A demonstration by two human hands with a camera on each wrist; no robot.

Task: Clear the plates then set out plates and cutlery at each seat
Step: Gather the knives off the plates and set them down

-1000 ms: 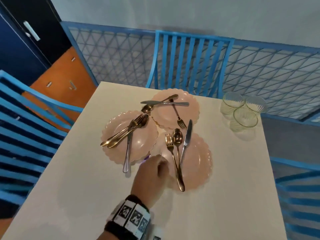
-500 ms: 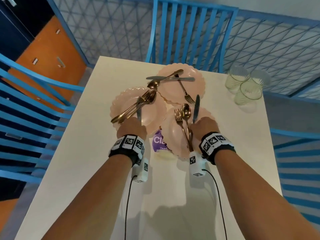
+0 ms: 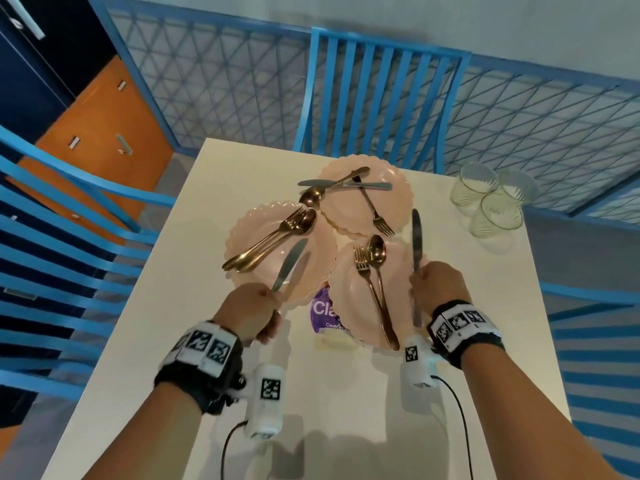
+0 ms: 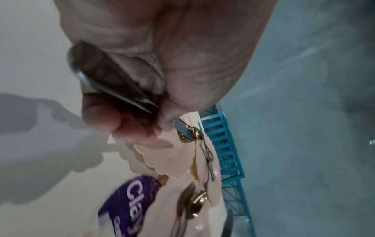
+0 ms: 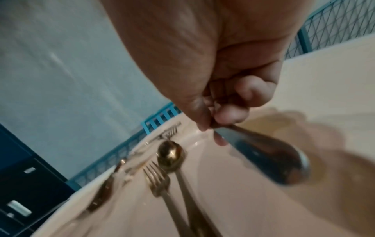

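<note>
Three pink scalloped plates sit overlapping mid-table: a left plate (image 3: 263, 271), a far plate (image 3: 394, 202) and a near plate (image 3: 349, 296). My left hand (image 3: 252, 311) grips a silver knife (image 3: 289, 265) by its handle (image 4: 101, 77), blade raised over the left plate. A second silver knife (image 3: 415, 237) is held in my right hand (image 3: 440, 285), handle (image 5: 270, 160) lifted above the near plate. A gold fork (image 3: 367, 282) and spoon (image 3: 377, 258) lie on the near plate. Another gold fork and spoon (image 3: 273, 237) lie on the left plate. A knife (image 3: 346, 184), fork (image 3: 375, 209) and spoon lie on the far plate.
A purple packet (image 3: 323, 311) lies partly under the near plate. Three clear glasses (image 3: 491, 202) stand at the table's far right corner. Blue slatted chairs stand at the far side (image 3: 381, 98), left (image 3: 69, 254) and right (image 3: 595, 341). A blue lattice fence runs behind.
My right hand has come into view. Each hand has taken a knife by the handle and lifted it off its plate. The head view has tilted down.
</note>
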